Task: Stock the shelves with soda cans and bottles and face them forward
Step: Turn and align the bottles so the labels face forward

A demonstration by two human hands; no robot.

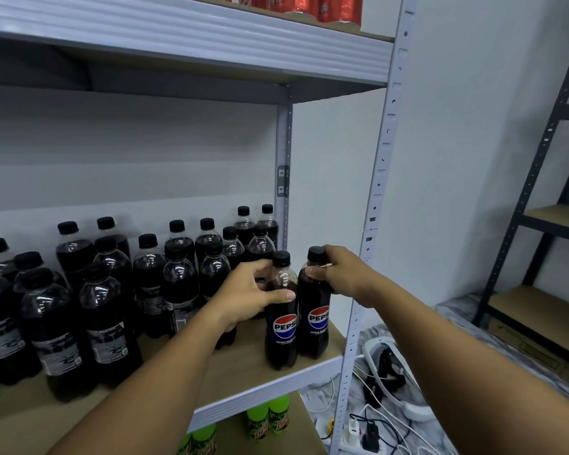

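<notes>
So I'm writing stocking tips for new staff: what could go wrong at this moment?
The two Pepsi bottles, left and right, stand close to the shelf's front edge; a nudge might tip one off. The right hand grips only near the cap, which gives little control. The left hand could bump the crowded bottles behind.

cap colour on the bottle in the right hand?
Black cap, on the bottle the right hand grips near the neck. Head view.

head view | faces forward-down | close to shelf [276, 385] front
</notes>
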